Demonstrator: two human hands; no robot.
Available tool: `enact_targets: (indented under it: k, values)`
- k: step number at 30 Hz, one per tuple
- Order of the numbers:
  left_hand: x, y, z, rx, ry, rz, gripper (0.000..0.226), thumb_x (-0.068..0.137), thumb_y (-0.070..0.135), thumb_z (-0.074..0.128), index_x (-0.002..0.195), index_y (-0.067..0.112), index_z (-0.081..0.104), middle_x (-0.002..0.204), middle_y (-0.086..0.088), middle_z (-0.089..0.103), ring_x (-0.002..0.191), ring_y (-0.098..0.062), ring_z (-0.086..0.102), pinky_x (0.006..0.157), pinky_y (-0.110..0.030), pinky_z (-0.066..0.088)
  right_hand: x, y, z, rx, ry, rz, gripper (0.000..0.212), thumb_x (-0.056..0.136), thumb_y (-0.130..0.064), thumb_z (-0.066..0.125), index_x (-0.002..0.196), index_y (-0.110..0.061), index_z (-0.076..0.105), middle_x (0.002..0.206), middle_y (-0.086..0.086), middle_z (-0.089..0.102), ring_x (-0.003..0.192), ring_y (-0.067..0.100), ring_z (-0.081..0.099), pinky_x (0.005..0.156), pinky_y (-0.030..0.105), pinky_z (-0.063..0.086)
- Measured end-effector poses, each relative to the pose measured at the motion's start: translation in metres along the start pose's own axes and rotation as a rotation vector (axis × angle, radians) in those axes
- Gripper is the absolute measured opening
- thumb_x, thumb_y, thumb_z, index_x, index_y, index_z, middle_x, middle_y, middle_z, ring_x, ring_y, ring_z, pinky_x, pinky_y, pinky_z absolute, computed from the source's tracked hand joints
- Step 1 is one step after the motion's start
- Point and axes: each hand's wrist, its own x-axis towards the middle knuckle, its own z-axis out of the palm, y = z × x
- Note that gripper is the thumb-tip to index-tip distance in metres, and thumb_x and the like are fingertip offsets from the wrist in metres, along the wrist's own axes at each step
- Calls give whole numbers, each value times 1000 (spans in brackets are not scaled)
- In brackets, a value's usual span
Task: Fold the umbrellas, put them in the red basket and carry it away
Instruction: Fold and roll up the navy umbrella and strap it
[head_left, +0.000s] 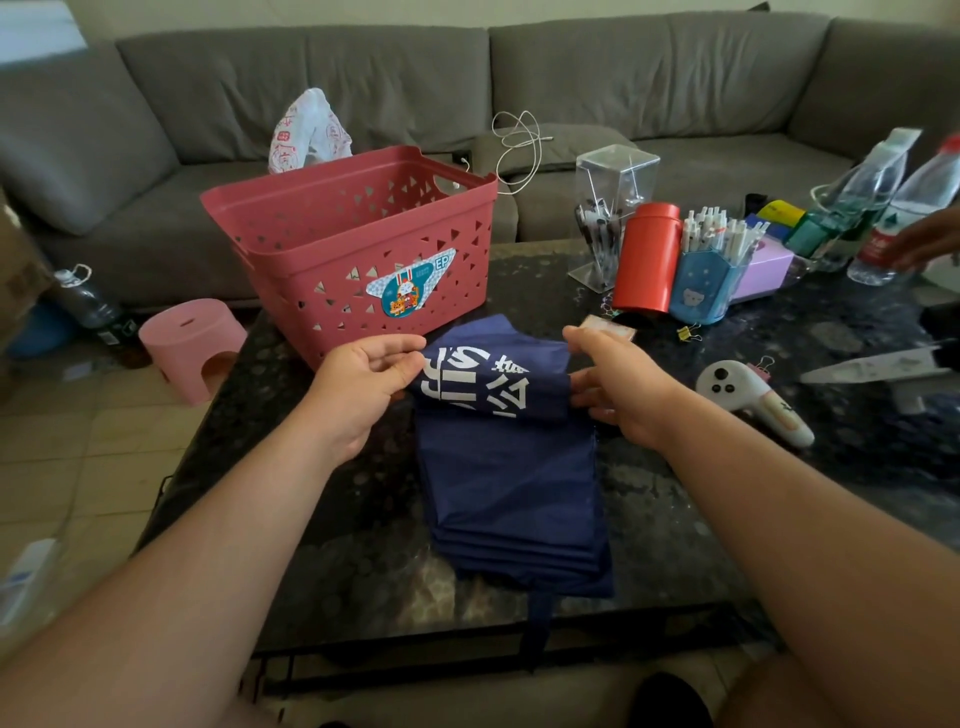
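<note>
I'm pinching the navy umbrella (511, 467) at its far end, left grip (363, 376) and right grip (615, 384) both clamped; it's lying lengthwise on the counter (701, 519), pointing at the red basket (353, 244) just beyond.

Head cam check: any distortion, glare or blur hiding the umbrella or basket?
Head view: wide-angle bending at the edges; dim, even light; navy umbrella and red basket sharp; faint window glare top left; a hand at the right edge is blurred.
</note>
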Motion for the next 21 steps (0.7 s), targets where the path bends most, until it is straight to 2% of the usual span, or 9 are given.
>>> enact_targets:
  k: [2, 7, 9, 12, 14, 18, 21]
  values:
    - [-1, -1, -2, 3, 4, -2, 19, 98, 6, 70, 110, 19, 76, 101, -4, 78, 83, -2, 72, 69, -13, 53, 1, 0, 2, 2, 4, -27, 40, 91, -57, 63, 118, -28, 63, 96, 10, 73, 83, 26, 63, 76, 39, 44]
    - [-4, -3, -5, 5, 36, 24, 20, 97, 4, 71, 110, 19, 76, 98, -1, 78, 81, 0, 71, 68, -12, 53, -4, -3, 7, -29, -28, -75, 22, 92, -26, 75, 112, -19, 67, 79, 4, 64, 59, 14, 59, 45, 19, 39]
    - [-5, -3, -5, 3, 32, 29, 21, 96, 4, 72, 109, 20, 76, 95, -1, 78, 81, -1, 71, 69, -13, 53, -5, -3, 9, -40, -4, -100, 20, 92, -16, 76, 110, -17, 69, 80, 3, 66, 57, 11, 60, 42, 17, 40]
    - [-6, -4, -6, 29, -10, 8, 22, 96, 7, 73, 110, 25, 77, 102, -4, 80, 93, -10, 72, 78, -22, 55, -2, -4, 10, 59, 109, -285, 18, 91, -5, 76, 103, -17, 74, 89, 6, 71, 75, 15, 68, 64, 22, 55]
    - [-7, -4, -5, 49, -23, -1, 24, 98, 9, 71, 113, 27, 76, 108, -6, 79, 99, -14, 72, 83, -28, 56, -5, -9, 9, 95, 148, -409, 19, 93, -4, 74, 99, -22, 75, 88, 4, 72, 78, 12, 69, 73, 25, 59]
    - [-4, 0, -3, 56, -59, 38, 30, 101, 11, 68, 126, 26, 73, 111, -6, 76, 98, -10, 71, 75, -19, 56, -20, -21, 9, 47, 145, -594, 26, 91, -4, 77, 99, -29, 75, 92, 2, 76, 82, 11, 70, 77, 24, 60]
    - [0, 2, -2, 133, -49, 133, 31, 97, 6, 73, 117, 29, 76, 92, 13, 74, 86, 0, 67, 75, -13, 53, -26, -24, 8, 10, 106, -629, 40, 85, 2, 81, 106, -31, 73, 102, 12, 75, 91, 22, 74, 84, 32, 63]
